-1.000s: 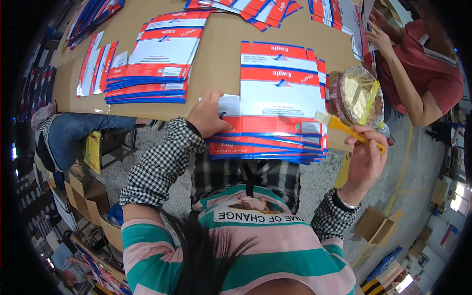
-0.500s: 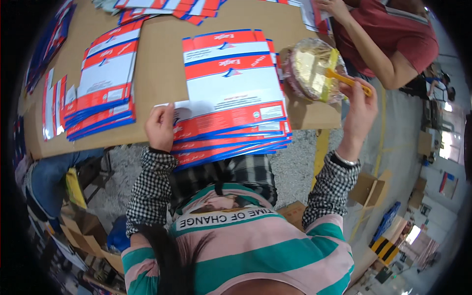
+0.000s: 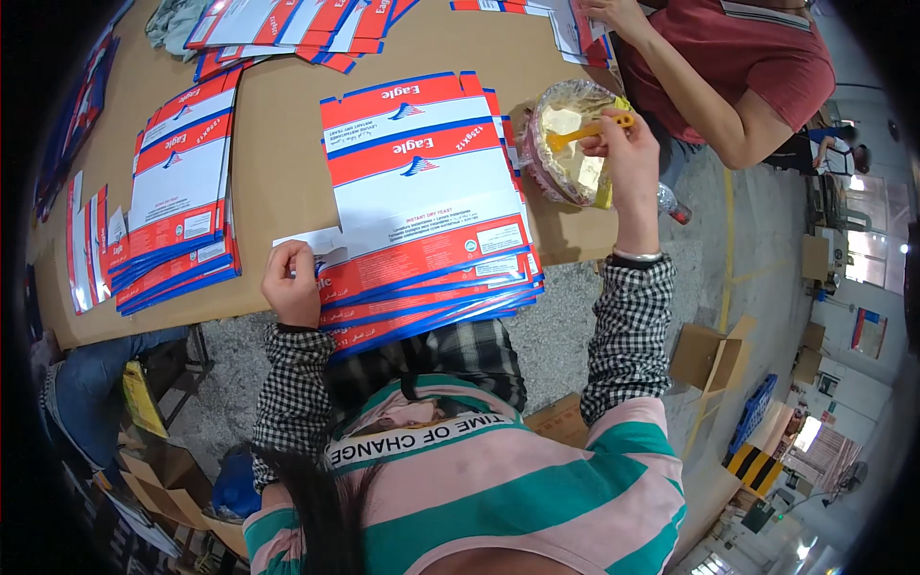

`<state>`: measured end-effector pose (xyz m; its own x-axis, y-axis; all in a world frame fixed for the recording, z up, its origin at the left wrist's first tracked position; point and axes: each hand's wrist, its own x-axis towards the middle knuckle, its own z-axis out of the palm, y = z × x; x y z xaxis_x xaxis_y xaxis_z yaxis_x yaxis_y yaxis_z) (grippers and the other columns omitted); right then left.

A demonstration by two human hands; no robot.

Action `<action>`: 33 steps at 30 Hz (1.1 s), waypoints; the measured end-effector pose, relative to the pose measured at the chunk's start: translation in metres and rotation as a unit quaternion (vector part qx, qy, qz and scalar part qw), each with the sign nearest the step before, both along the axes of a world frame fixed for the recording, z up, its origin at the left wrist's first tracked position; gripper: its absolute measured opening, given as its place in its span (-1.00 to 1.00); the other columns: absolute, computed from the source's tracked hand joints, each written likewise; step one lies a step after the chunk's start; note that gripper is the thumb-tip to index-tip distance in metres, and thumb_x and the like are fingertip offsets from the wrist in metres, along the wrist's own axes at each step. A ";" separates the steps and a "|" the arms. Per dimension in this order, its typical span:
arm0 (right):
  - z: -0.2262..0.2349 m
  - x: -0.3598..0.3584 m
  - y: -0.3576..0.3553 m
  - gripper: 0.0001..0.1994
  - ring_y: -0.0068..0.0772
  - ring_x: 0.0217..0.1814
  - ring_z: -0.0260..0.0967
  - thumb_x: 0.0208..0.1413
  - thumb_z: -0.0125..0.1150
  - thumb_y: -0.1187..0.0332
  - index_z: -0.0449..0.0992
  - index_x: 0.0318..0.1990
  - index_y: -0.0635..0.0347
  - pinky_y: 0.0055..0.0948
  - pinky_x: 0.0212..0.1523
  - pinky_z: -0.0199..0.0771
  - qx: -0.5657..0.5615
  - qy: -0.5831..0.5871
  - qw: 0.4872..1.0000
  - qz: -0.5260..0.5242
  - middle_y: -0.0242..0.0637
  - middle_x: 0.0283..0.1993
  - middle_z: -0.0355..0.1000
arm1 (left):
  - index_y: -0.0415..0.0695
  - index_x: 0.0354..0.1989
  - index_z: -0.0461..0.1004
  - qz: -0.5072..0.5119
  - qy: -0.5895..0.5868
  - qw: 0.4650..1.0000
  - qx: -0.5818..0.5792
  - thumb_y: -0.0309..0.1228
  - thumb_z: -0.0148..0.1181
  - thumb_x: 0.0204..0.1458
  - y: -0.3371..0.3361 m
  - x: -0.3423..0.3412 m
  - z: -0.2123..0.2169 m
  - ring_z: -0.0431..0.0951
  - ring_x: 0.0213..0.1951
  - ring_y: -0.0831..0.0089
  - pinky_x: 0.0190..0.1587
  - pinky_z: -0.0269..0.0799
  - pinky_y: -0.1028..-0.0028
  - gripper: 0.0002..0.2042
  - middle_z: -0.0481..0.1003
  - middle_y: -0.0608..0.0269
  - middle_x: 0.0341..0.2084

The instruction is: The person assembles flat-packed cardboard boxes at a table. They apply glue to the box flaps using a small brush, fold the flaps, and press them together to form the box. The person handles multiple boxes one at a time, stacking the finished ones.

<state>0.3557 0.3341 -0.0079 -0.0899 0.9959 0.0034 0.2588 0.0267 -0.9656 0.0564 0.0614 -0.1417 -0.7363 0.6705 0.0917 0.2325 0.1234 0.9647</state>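
In front of me lies a stack of flat printed cartons (image 3: pixel 422 216), red, white and blue. My left hand (image 3: pixel 291 285) pinches the edge of a white flap (image 3: pixel 311 244) at the top carton's left side. At the right, my right hand (image 3: pixel 623 158) grips a yellow-handled brush (image 3: pixel 577 134) by its handle. Its tip is down in a round tub (image 3: pixel 546 177) lined with clear plastic and holding a pale cream paste. The bristle end is not clear.
More flat cartons (image 3: pixel 182 182) are stacked at the left, with others (image 3: pixel 287 24) along the far side of the brown table (image 3: pixel 278 163). A co-worker in a red shirt (image 3: pixel 728 67) sits at the far right. Near the tub stands a bottle (image 3: pixel 674 204). Open cardboard boxes (image 3: pixel 711 355) are on the floor.
My right hand has moved left and farther away with the brush, over the tub. My left hand stays at the flap. The whole view has shifted slightly.
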 end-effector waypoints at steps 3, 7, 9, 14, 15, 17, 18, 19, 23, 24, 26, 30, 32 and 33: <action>0.006 0.011 -0.002 -0.82 -0.53 -0.45 0.42 0.17 0.03 0.44 0.36 -0.14 0.38 -0.57 -0.40 0.49 0.013 0.051 0.998 -0.030 -0.18 -0.33 0.45 | -0.30 -0.45 0.43 0.007 -0.003 1.000 -0.005 -0.58 0.10 0.00 0.001 0.001 0.001 0.26 -0.49 0.66 -0.45 0.18 0.63 -0.95 0.36 0.39 -0.53; 0.010 0.017 -0.011 -0.82 -0.51 -0.43 0.41 0.19 0.02 0.43 0.36 -0.13 0.36 -0.53 -0.36 0.49 0.011 0.020 1.000 0.010 -0.16 -0.31 0.45 | -0.31 -0.44 0.44 0.002 0.016 1.000 -0.003 -0.57 0.08 0.01 0.004 0.002 0.001 0.28 -0.48 0.62 -0.44 0.20 0.61 -0.94 0.37 0.35 -0.53; 0.015 0.020 -0.016 -0.82 -0.49 -0.42 0.41 0.19 0.02 0.43 0.36 -0.12 0.35 -0.50 -0.33 0.48 -0.001 0.058 0.998 0.026 -0.14 -0.30 0.45 | -0.32 -0.44 0.44 -0.007 0.046 0.999 0.007 -0.57 0.08 0.02 0.007 0.001 0.002 0.31 -0.47 0.58 -0.43 0.23 0.57 -0.93 0.39 0.31 -0.52; 0.035 0.022 -0.028 -0.82 -0.48 -0.43 0.41 0.21 -0.01 0.44 0.35 -0.11 0.36 -0.48 -0.34 0.47 0.042 0.147 0.988 0.001 -0.19 -0.32 0.43 | -0.33 -0.46 0.45 -0.004 0.057 0.998 -0.006 -0.54 0.10 0.03 0.007 0.001 0.007 0.40 -0.45 0.47 -0.39 0.29 0.49 -0.90 0.43 0.21 -0.52; 0.039 0.018 -0.033 -0.82 -0.46 -0.42 0.42 0.21 -0.02 0.44 0.35 -0.11 0.36 -0.46 -0.34 0.47 0.040 0.158 0.986 0.020 -0.17 -0.31 0.44 | -0.32 -0.46 0.45 -0.002 0.039 0.999 -0.020 -0.53 0.11 0.03 0.006 0.001 0.007 0.40 -0.45 0.47 -0.39 0.30 0.50 -0.90 0.43 0.21 -0.53; 0.038 0.004 -0.047 -0.83 -0.39 -0.39 0.44 0.23 -0.05 0.43 0.34 -0.12 0.33 -0.42 -0.33 0.47 0.012 0.199 0.977 0.072 -0.11 -0.27 0.45 | -0.32 -0.47 0.45 0.005 0.010 0.998 -0.061 -0.52 0.14 0.02 0.006 0.000 0.009 0.41 -0.47 0.48 -0.39 0.31 0.51 -0.89 0.43 0.21 -0.54; 0.036 -0.007 -0.057 -0.84 -0.38 -0.39 0.44 0.23 -0.06 0.42 0.35 -0.12 0.33 -0.42 -0.32 0.47 -0.006 0.210 0.973 0.092 -0.09 -0.26 0.45 | -0.31 -0.47 0.45 0.009 -0.012 0.998 -0.067 -0.51 0.16 0.02 0.006 -0.001 0.009 0.40 -0.48 0.48 -0.40 0.31 0.52 -0.89 0.43 0.21 -0.55; 0.032 -0.021 -0.069 -0.84 -0.38 -0.38 0.44 0.23 -0.06 0.42 0.35 -0.13 0.32 -0.42 -0.31 0.47 -0.028 0.223 0.968 0.113 -0.08 -0.24 0.45 | -0.30 -0.47 0.45 0.018 -0.032 0.996 -0.076 -0.50 0.18 0.01 0.004 -0.001 0.007 0.40 -0.49 0.49 -0.40 0.31 0.53 -0.89 0.43 0.22 -0.57; -0.004 -0.081 -0.110 -0.84 -0.36 -0.35 0.45 0.25 -0.09 0.41 0.34 -0.14 0.32 -0.37 -0.24 0.49 -0.121 0.267 0.936 0.196 -0.05 -0.19 0.44 | -0.26 -0.44 0.46 0.014 0.002 1.000 -0.015 -0.54 0.18 -0.02 0.002 -0.001 0.006 0.42 -0.50 0.52 -0.41 0.34 0.55 -0.94 0.44 0.24 -0.52; -0.014 -0.094 -0.119 -0.84 -0.36 -0.35 0.45 0.25 -0.09 0.41 0.34 -0.15 0.32 -0.36 -0.23 0.49 -0.138 0.269 0.930 0.211 -0.05 -0.19 0.43 | -0.26 -0.44 0.46 0.011 -0.002 1.000 -0.013 -0.54 0.17 -0.03 0.001 -0.001 0.006 0.43 -0.50 0.52 -0.41 0.35 0.55 -0.95 0.44 0.24 -0.51; -0.032 -0.118 -0.131 -0.85 -0.38 -0.34 0.45 0.25 -0.09 0.41 0.35 -0.17 0.33 -0.39 -0.24 0.49 -0.160 0.267 0.928 0.206 -0.06 -0.21 0.43 | -0.26 -0.43 0.46 0.012 -0.008 1.000 -0.012 -0.56 0.17 -0.05 0.000 -0.001 0.005 0.45 -0.48 0.52 -0.40 0.38 0.56 -0.96 0.45 0.24 -0.48; -0.051 -0.139 -0.136 -0.84 -0.40 -0.35 0.43 0.26 -0.11 0.40 0.35 -0.20 0.31 -0.41 -0.24 0.46 -0.162 0.228 0.936 0.215 -0.07 -0.21 0.43 | -0.27 -0.42 0.45 0.015 -0.021 0.999 -0.022 -0.59 0.17 -0.07 0.001 0.001 0.017 0.49 -0.46 0.51 -0.38 0.42 0.56 -0.95 0.46 0.23 -0.44; -0.056 -0.143 -0.134 -0.84 -0.42 -0.36 0.42 0.26 -0.10 0.39 0.36 -0.21 0.31 -0.43 -0.25 0.45 -0.162 0.211 0.939 0.219 -0.09 -0.22 0.44 | -0.27 -0.41 0.45 0.009 -0.014 1.000 -0.026 -0.60 0.17 -0.08 0.003 0.002 0.018 0.50 -0.45 0.50 -0.38 0.42 0.55 -0.94 0.46 0.22 -0.42; -0.057 -0.144 -0.133 -0.84 -0.45 -0.36 0.43 0.26 -0.09 0.39 0.36 -0.21 0.31 -0.46 -0.25 0.46 -0.159 0.204 0.940 0.221 -0.11 -0.24 0.44 | -0.27 -0.41 0.45 0.004 -0.011 1.000 -0.027 -0.60 0.17 -0.08 0.003 0.001 0.018 0.50 -0.45 0.49 -0.38 0.43 0.55 -0.94 0.46 0.22 -0.42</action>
<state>0.2119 0.2008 -0.0644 -0.5512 0.8181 -0.1642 -0.1036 -0.2624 -0.9594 0.0578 0.0645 -0.1242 -0.7435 0.6676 0.0403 0.2108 0.1768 0.9614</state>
